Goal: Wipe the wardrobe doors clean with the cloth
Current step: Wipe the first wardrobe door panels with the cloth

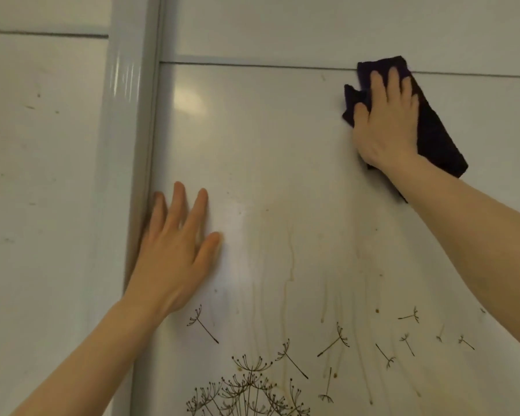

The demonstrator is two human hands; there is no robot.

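A glossy white wardrobe door (pixel 282 163) fills the view, printed with dandelion seeds low down and marked with brownish drip streaks and specks. My right hand (pixel 386 121) presses a dark purple cloth (pixel 436 139) flat against the door's upper right, just under a horizontal seam. My left hand (pixel 174 253) lies flat on the same door with fingers spread, beside the vertical frame, and holds nothing.
A pale vertical door frame (pixel 129 145) separates this door from a second white door (pixel 42 175) on the left, which has small dark specks. A horizontal seam (pixel 252 65) crosses the right door near the top.
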